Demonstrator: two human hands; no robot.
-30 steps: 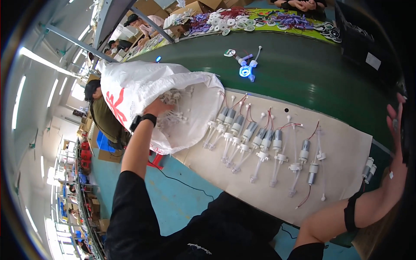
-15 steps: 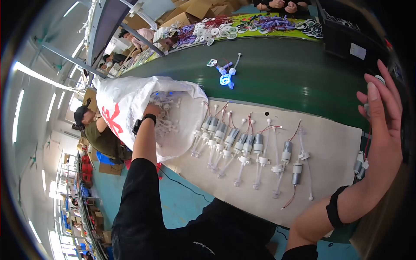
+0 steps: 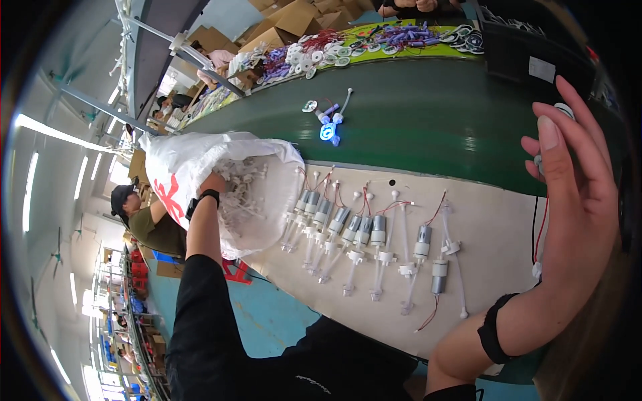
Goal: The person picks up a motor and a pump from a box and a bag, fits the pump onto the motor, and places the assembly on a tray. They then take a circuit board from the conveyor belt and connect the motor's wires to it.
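My left hand (image 3: 212, 183) reaches into the mouth of a white woven sack (image 3: 271, 148), among a heap of clear and white plastic parts (image 3: 249, 188). Its fingers are hidden there. At the far right my right hand (image 3: 578, 167) is raised with bent fingers around a part that is mostly hidden; small grey, metallic bits show between them. Red and black wires (image 3: 537, 224) with a white plug hang just below that hand. On the beige board (image 3: 495, 287) lies a row of small grey motors (image 3: 378, 230) with white fittings, clear tubes and thin wires.
Beyond the board runs a green conveyor belt (image 3: 414, 127), carrying a part lit blue (image 3: 328, 132). Past it, wired purple and white parts (image 3: 408, 35) pile up on a yellow-green surface. A black bin (image 3: 518, 57) stands far right. A person in a cap (image 3: 130, 200) is at the left.
The view has shifted, moving the board's contents left and slightly down. My left hand stays in the sack. Grey motors seen beside my right forearm no longer show; the hanging wires now do.
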